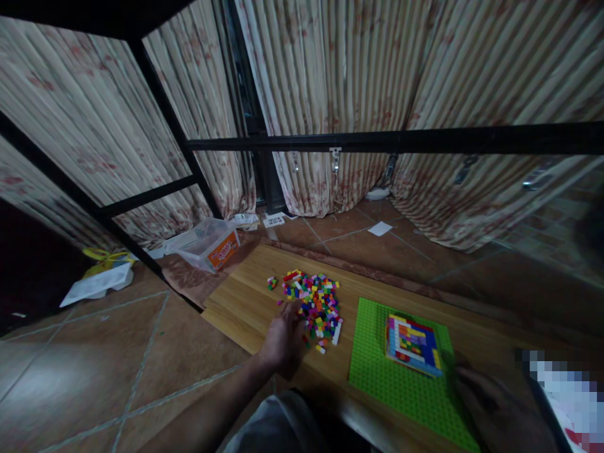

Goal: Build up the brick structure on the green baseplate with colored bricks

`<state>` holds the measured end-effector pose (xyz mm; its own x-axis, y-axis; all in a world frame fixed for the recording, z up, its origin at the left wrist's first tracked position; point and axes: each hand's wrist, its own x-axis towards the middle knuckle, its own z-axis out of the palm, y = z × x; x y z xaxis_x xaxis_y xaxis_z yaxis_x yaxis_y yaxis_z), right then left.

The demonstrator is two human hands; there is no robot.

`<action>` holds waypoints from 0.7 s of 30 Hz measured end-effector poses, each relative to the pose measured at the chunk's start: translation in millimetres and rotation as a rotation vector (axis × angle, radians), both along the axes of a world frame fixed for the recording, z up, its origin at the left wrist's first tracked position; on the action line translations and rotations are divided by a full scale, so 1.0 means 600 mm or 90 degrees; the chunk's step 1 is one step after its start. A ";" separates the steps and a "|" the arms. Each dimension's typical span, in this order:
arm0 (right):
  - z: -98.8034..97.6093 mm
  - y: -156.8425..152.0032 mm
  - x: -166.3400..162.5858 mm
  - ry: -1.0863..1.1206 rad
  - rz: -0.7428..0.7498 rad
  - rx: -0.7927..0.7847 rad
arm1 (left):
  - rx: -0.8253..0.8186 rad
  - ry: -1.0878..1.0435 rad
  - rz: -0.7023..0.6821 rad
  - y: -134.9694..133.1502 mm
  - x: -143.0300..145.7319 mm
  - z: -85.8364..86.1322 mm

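My left hand (282, 333) is at the near left edge of a loose pile of small coloured toy bricks (318, 296). Its fingers are bent and look loosely apart, touching or just above the bricks; no brick shows clearly in them. Right of the pile lies a green studded baseplate (372, 358). On it stands a low rectangular build of multicoloured bricks (413, 345), with blue, white, yellow and red rows and an inner recess. My right hand (491, 399) is by the baseplate's right edge, dark and blurred, so its grip is hidden.
The wooden board (245, 277) carries pile and baseplate. A clear plastic box (207, 242) with an orange label stands beyond its left end. A white tray (99, 283) lies on the tiled floor. Black metal bars (377, 139) cross before the curtains. A pixelated patch covers the lower right.
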<state>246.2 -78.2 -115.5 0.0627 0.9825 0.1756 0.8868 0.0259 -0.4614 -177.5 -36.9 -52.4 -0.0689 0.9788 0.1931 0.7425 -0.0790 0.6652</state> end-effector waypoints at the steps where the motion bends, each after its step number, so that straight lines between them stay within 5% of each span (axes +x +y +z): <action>1: -0.002 0.000 0.001 0.000 0.000 0.000 | 0.006 0.004 0.013 0.014 -0.008 0.006; 4: -0.005 0.000 0.003 -0.010 -0.008 -0.004 | 0.018 0.039 0.067 0.073 -0.037 0.029; 6: -0.004 0.001 0.002 -0.017 -0.006 -0.001 | -0.057 0.187 0.117 0.118 -0.053 0.043; 10: 0.006 0.001 -0.007 -0.009 -0.002 0.013 | -0.108 0.241 0.090 0.180 -0.065 0.051; 21: 0.024 0.000 -0.023 0.015 -0.020 0.010 | -0.129 0.327 -0.024 0.178 -0.059 0.056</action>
